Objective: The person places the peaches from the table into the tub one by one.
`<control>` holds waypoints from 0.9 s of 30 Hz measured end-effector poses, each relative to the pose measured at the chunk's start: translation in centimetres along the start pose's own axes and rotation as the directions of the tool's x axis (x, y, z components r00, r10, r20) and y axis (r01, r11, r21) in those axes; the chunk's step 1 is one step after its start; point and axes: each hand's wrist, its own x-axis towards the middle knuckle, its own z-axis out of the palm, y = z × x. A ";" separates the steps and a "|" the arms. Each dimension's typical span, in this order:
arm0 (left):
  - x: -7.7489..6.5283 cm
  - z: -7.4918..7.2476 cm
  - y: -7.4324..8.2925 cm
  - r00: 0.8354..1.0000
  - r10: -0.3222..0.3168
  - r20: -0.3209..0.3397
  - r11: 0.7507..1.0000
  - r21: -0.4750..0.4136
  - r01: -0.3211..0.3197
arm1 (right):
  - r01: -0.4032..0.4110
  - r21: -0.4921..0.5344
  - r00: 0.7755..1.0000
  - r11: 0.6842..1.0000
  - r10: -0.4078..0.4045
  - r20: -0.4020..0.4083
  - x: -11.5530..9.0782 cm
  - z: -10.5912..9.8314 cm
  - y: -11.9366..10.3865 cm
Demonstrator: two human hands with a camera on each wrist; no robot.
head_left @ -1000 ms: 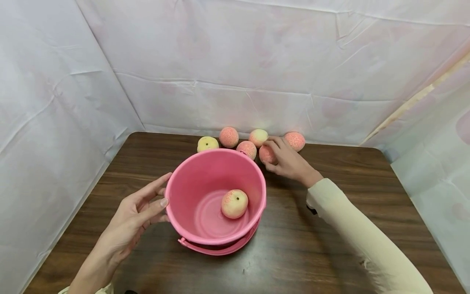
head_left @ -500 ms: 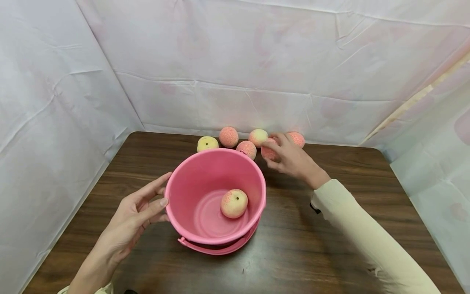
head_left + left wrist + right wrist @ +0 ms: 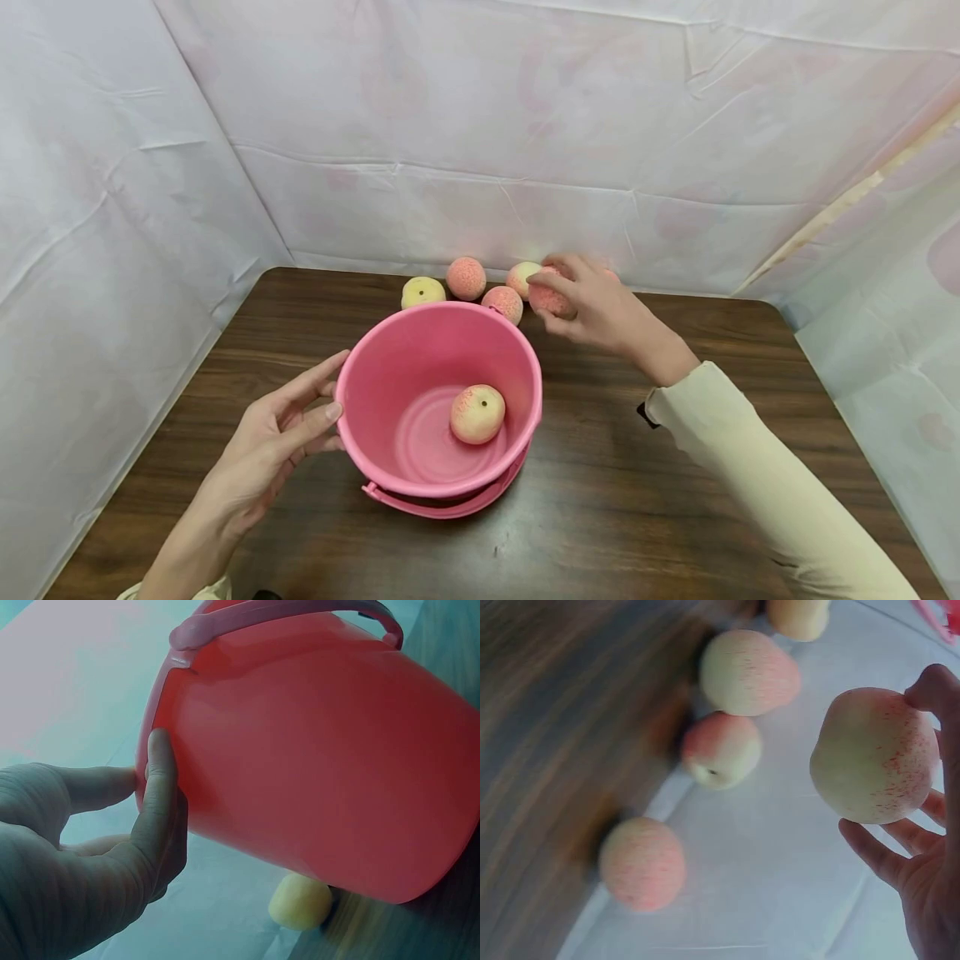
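Note:
A pink bucket [image 3: 375, 358] stands tilted toward me, its handle hanging at the front. My left hand [image 3: 270, 442] grips its left rim; in the left wrist view the thumb and fingers [image 3: 159, 780] are at the rim's edge. One pale peach [image 3: 477, 414] lies on the bucket floor. Behind the bucket on the right, my right hand [image 3: 607, 312] holds a pink peach [image 3: 551, 293] between thumb and fingers. The right wrist view shows this peach [image 3: 874, 757] raised off the table.
Along the table's back edge lie a yellow peach [image 3: 422, 292], a pink one [image 3: 466, 278], a speckled one [image 3: 502, 304] and a pale one [image 3: 521, 279]. Another peach [image 3: 611, 274] is mostly hidden behind my right hand. A white sheet [image 3: 450, 125] hangs behind the table [image 3: 637, 500].
My right hand has lifted the pink peach from the table and shifted slightly up in the head view, covering more of the rightmost peach. My left hand and the bucket have hardly moved.

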 end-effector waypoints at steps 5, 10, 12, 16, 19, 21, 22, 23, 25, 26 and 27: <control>0.1 0.0 -0.1 1.000 0.001 0.002 1.000 -0.007 -0.001 | 0.011 0.035 1.000 0.999 -0.010 -0.016 0.6 -1.4 -0.8; 0.1 0.0 0.0 1.000 -0.003 0.000 1.000 -0.005 0.003 | 0.036 0.002 0.999 0.999 -0.036 -0.024 1.1 -2.2 -1.6; 0.1 0.0 0.0 1.000 -0.001 0.001 1.000 -0.004 0.001 | 0.049 -0.015 0.998 0.999 -0.049 -0.026 1.4 -2.5 -2.0; 0.1 0.0 0.0 1.000 -0.003 -0.001 1.000 -0.008 0.003 | 0.081 -0.034 0.996 0.996 -0.082 -0.041 2.0 -3.0 -2.9; 0.1 0.0 0.0 1.000 -0.006 -0.003 1.000 -0.009 0.006 | 0.114 -0.044 0.992 0.993 -0.116 -0.051 2.7 -3.6 -3.8; 0.1 0.0 0.0 1.000 -0.006 -0.002 1.000 -0.009 0.006 | 0.143 -0.058 0.988 0.988 -0.146 -0.053 3.3 -4.0 -4.5; 0.1 0.0 0.0 1.000 -0.006 -0.002 1.000 -0.009 0.006 | 0.154 -0.065 0.986 0.986 -0.158 -0.055 3.5 -4.2 -4.9; 0.2 0.0 0.0 1.000 -0.005 0.000 1.000 -0.009 0.005 | 0.168 -0.070 0.983 0.983 -0.173 -0.058 3.8 -4.3 -5.3; 0.2 0.0 0.0 1.000 -0.002 0.002 1.000 -0.011 0.002 | 0.195 -0.087 0.978 0.977 -0.201 -0.060 4.3 -4.6 -6.0; 0.2 0.0 0.0 1.000 -0.001 0.003 1.000 -0.012 0.001 | 0.209 -0.095 0.975 0.973 -0.215 -0.062 4.5 -4.6 -6.4; 0.2 0.0 0.0 1.000 0.001 0.004 1.000 -0.013 -0.001 | 0.222 -0.096 0.971 0.970 -0.228 -0.065 4.8 -4.7 -6.7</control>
